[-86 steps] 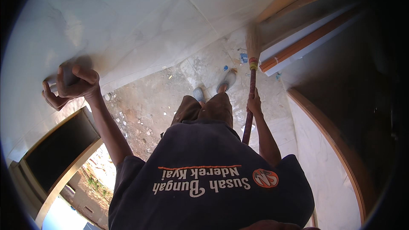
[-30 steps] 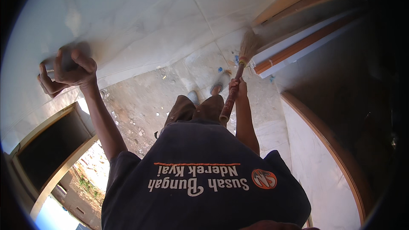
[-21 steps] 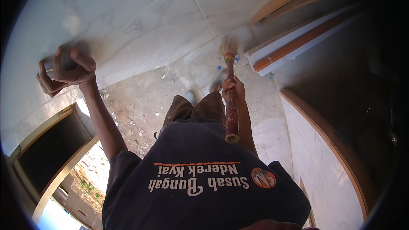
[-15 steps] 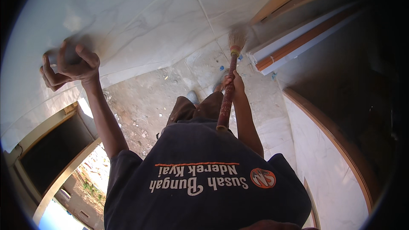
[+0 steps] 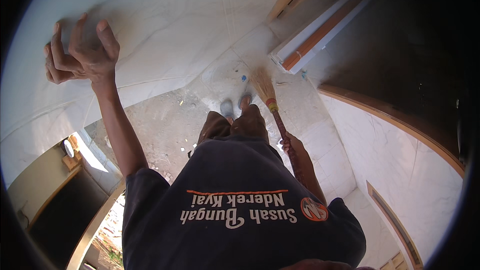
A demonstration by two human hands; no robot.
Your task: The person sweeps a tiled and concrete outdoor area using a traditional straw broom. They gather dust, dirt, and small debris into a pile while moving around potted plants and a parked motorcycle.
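My right hand [image 5: 295, 146] is closed around the dark red handle of a broom [image 5: 278, 121]. The handle slants back under my right forearm, and the tan bristles fan out forward, low over the floor to the right of my feet. Raised at the left, my left hand [image 5: 82, 55] has its fingers apart and bent, with nothing in them. It is close to the pale marbled wall [image 5: 165, 30]; I cannot tell whether the fingertips touch it.
The dusty floor [image 5: 155, 117] has scattered scraps and a small blue bit [image 5: 244, 78]. A white and brown boxed-in ledge [image 5: 300, 57] juts out at the upper right, with a wood-edged dark opening [image 5: 390, 112] beside it. A doorway with daylight [image 5: 107, 235] lies lower left.
The broom has come back toward me and to the right, its bristles leaving the corner by the wooden frame. My right hand has drawn back with it. The left hand is slightly higher in view.
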